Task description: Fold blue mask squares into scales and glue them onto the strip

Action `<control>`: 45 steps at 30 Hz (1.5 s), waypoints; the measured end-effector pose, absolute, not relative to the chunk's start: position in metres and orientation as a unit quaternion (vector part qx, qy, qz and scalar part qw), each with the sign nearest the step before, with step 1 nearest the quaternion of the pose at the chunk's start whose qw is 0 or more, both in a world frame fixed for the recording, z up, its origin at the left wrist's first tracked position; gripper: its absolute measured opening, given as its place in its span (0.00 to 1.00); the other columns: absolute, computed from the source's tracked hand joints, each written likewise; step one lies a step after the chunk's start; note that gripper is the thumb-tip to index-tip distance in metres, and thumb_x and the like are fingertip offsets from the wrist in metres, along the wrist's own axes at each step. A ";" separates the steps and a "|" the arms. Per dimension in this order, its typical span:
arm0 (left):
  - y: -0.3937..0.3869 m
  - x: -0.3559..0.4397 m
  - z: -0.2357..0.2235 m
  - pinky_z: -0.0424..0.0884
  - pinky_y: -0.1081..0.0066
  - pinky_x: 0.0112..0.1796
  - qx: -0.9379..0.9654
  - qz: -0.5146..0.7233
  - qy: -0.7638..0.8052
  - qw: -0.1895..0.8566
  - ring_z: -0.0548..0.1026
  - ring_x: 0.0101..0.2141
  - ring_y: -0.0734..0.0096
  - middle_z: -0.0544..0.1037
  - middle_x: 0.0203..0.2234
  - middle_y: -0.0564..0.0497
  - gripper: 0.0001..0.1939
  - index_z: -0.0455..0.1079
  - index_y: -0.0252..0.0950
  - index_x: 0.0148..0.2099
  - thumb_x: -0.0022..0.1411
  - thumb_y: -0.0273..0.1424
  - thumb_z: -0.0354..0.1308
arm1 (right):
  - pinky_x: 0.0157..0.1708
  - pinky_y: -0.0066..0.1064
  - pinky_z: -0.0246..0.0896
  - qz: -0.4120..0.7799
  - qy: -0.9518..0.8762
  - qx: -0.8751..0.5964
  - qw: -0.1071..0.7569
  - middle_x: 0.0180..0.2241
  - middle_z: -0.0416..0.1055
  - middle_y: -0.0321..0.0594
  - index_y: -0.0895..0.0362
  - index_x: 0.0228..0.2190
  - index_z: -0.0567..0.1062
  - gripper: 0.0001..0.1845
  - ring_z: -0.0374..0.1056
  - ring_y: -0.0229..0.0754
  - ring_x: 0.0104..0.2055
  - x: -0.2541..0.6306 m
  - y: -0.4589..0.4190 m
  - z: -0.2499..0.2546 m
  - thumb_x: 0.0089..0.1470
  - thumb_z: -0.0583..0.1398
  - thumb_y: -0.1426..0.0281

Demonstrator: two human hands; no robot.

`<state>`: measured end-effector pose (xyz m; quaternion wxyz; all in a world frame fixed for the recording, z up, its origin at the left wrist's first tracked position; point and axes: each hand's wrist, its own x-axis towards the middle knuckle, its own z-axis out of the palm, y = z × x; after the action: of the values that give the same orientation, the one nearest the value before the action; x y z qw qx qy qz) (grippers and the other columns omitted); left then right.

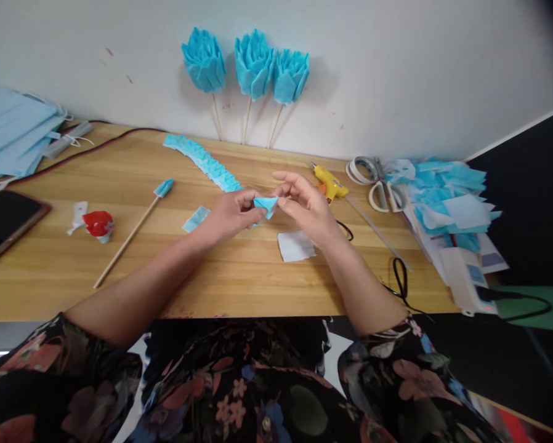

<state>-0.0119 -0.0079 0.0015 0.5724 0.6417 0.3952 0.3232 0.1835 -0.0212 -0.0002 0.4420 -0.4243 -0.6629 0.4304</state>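
- Folded blue piece (pixel 266 203): above the middle of the worktop (pixel 239 283), pinched by both hands, left hand (pixel 236 213) and right hand (pixel 308 208).
- White sheet (pixel 297 246): between the right hand and the front edge.
- Row of blue folds (pixel 205 163): slanting from near the back edge toward the left hand.
- Yellow glue gun (pixel 330 182): near the back edge.
- Three blue flowers (pixel 254 64): on sticks along the back edge.

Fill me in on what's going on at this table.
A person's left hand and right hand pinch a small folded blue piece over the table. A row of folded blue pieces lies beyond the left hand, with a blue-tipped stick farther left. Three blue flowers lean against the wall, and a yellow glue gun lies beyond the right hand.
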 end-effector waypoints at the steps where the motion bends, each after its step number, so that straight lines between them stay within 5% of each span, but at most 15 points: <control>1: -0.008 -0.012 0.002 0.61 0.77 0.23 0.637 0.327 0.398 0.573 0.66 0.21 0.79 0.70 0.19 0.56 0.04 0.67 0.35 0.29 0.56 0.25 0.59 | 0.44 0.34 0.69 0.430 -0.661 -0.421 0.448 0.41 0.73 0.38 0.51 0.55 0.70 0.23 0.70 0.40 0.44 0.184 -0.021 0.000 0.58 0.61 0.66; 10: -0.007 -0.013 -0.004 0.64 0.76 0.24 0.520 0.414 0.371 0.649 0.66 0.19 0.80 0.70 0.19 0.57 0.05 0.69 0.35 0.33 0.57 0.28 0.62 | 0.49 0.38 0.69 0.453 -0.663 -0.408 0.435 0.47 0.75 0.41 0.48 0.62 0.64 0.32 0.70 0.44 0.51 0.183 -0.022 0.001 0.58 0.63 0.63; 21: -0.008 -0.013 -0.004 0.62 0.76 0.24 0.528 0.387 0.347 0.671 0.66 0.20 0.79 0.71 0.19 0.57 0.09 0.70 0.35 0.33 0.57 0.33 0.66 | 0.40 0.35 0.69 0.500 -0.607 -0.416 0.458 0.32 0.71 0.33 0.48 0.63 0.63 0.34 0.68 0.38 0.35 0.174 -0.021 -0.013 0.56 0.64 0.66; 36: -0.004 -0.014 -0.005 0.64 0.74 0.24 0.467 0.381 0.301 0.739 0.69 0.21 0.77 0.73 0.22 0.53 0.10 0.69 0.35 0.34 0.58 0.35 0.65 | 0.38 0.34 0.65 0.483 -0.605 -0.434 0.460 0.31 0.70 0.32 0.49 0.63 0.64 0.36 0.64 0.38 0.32 0.175 -0.020 -0.010 0.55 0.65 0.65; 45: -0.006 -0.013 -0.002 0.66 0.74 0.27 0.560 0.416 0.372 0.612 0.68 0.23 0.77 0.71 0.21 0.54 0.11 0.71 0.35 0.33 0.61 0.37 0.63 | 0.34 0.32 0.61 0.496 -0.606 -0.430 0.450 0.29 0.68 0.31 0.50 0.60 0.65 0.34 0.62 0.37 0.31 0.174 -0.022 -0.008 0.53 0.66 0.64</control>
<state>-0.0133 -0.0060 -0.0024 0.6121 0.5597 0.3723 0.4165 0.1737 -0.0221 -0.0077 0.4498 -0.4304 -0.6056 0.4956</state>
